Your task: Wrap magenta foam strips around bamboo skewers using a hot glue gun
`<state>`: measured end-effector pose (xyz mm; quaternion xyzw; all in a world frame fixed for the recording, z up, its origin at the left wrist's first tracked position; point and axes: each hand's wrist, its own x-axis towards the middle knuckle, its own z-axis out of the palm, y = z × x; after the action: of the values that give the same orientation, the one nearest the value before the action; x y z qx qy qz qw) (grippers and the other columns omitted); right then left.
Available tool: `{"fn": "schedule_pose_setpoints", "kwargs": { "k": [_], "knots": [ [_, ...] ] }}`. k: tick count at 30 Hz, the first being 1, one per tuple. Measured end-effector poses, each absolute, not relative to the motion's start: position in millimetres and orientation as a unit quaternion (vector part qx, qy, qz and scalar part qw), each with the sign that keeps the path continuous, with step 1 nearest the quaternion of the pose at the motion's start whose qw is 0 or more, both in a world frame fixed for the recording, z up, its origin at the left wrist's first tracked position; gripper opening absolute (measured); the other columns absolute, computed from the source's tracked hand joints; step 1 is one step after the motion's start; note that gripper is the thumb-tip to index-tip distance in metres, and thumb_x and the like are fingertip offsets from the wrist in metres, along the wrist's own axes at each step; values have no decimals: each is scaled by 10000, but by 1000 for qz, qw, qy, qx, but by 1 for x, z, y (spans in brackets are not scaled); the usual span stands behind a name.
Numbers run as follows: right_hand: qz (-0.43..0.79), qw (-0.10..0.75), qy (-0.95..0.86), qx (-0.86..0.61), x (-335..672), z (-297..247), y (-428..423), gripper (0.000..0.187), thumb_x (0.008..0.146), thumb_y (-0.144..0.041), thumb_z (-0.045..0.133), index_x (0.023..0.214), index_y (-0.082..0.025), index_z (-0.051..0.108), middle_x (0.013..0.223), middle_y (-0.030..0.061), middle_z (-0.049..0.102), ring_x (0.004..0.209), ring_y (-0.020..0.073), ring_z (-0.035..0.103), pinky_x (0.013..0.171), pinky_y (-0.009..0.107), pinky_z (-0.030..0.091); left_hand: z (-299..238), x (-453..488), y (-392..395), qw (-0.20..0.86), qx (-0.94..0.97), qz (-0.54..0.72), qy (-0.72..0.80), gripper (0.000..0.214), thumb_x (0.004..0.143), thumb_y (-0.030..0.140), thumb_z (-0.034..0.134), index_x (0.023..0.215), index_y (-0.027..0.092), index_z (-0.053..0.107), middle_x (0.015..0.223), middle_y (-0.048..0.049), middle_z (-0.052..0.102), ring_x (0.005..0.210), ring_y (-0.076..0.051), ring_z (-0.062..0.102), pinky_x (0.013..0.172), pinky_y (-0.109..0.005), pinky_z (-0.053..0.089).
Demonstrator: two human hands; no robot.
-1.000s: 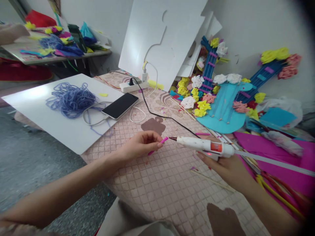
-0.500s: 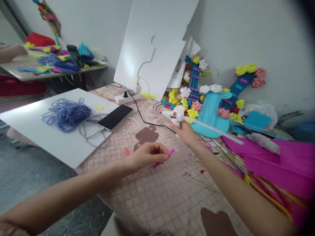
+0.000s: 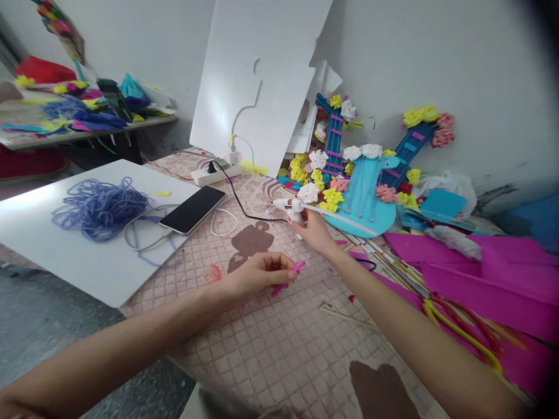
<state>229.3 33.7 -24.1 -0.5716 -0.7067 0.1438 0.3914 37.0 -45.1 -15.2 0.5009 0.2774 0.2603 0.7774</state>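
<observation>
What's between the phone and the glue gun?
Head view: a white cable loop beside the phone, then the black cord, nearer the glue gun, both on the patterned tablecloth.

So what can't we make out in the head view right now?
Head view:
Pink strip: middle hidden by the left hand.
Glue gun: handle partly covered by the right hand.
Possibly another person's hand, far left: blurred, cut off by the frame edge.
Blue thing, far right: blurred, fades into the dark border.
</observation>
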Motion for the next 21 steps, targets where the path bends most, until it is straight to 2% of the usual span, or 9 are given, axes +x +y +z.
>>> {"fn": "schedule_pose_setpoints", "kwargs": {
  "k": [10, 14, 18, 21],
  "knots": [
    [153, 390, -696, -583, 237, -30, 29, 422, 732, -276, 628, 1121, -177, 499, 989, 110, 611, 885, 261, 594, 767, 425, 510, -9, 38, -46, 763, 510, 260, 300, 272, 665, 340, 762, 768, 140, 610, 649, 33, 534, 522, -48, 370, 477, -195, 242],
    [146, 395, -693, -585, 239, -28, 23, 461, 727, -284, 635, 1144, -158, 485, 1046, 138, 579, 974, 288, 578, 844, 460, 494, -10, 37, -45, 761, 515, 258, 298, 264, 679, 340, 754, 774, 140, 609, 651, 34, 534, 520, -46, 372, 471, -193, 240],
    [105, 375, -726, -567, 244, -16, 1, 536, 750, -264, 632, 1244, -165, 450, 1182, 162, 541, 1109, 307, 531, 956, 497, 438, -11, 36, -45, 757, 524, 255, 295, 246, 703, 327, 741, 795, 138, 614, 657, 38, 529, 520, -43, 372, 463, -193, 231],
    [78, 373, -742, -552, 251, -3, -32, 465, 802, -283, 601, 1247, -215, 482, 1267, 141, 501, 1192, 305, 481, 980, 504, 424, -9, 36, -45, 760, 526, 249, 289, 230, 721, 314, 732, 804, 136, 612, 658, 41, 528, 522, -43, 383, 468, -198, 243]
  ]
}}
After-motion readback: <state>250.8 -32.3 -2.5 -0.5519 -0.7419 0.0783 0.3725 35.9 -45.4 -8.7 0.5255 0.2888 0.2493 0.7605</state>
